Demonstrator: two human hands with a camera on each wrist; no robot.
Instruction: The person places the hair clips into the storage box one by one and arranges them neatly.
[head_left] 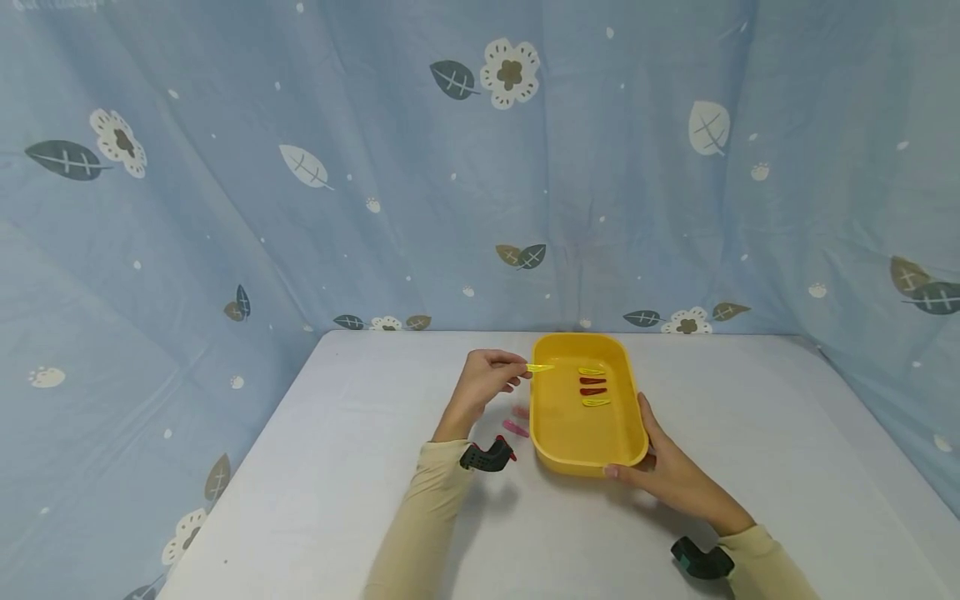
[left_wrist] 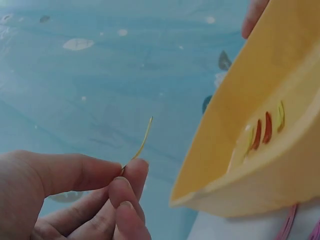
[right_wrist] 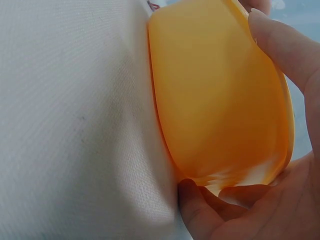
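My left hand (head_left: 482, 387) pinches a yellow hair clip (head_left: 542, 367) between thumb and index finger, at the left rim of a yellow plastic tray (head_left: 573, 442). In the left wrist view the clip (left_wrist: 145, 138) is seen edge-on, its tip pointing up. Inside the tray, a yellow clip (head_left: 592, 372), two red clips (head_left: 592, 391) and another yellow clip (head_left: 596, 402) lie in a column. My right hand (head_left: 675, 475) holds the tray's near right corner, with the thumb on the front rim in the right wrist view and fingers around the side.
Two pink hair clips (head_left: 515, 428) lie on the white table (head_left: 337, 467) just left of the tray. A blue curtain (head_left: 405, 167) with leaves and flowers hangs behind the table. Each wrist carries a dark camera mount (head_left: 487, 455).
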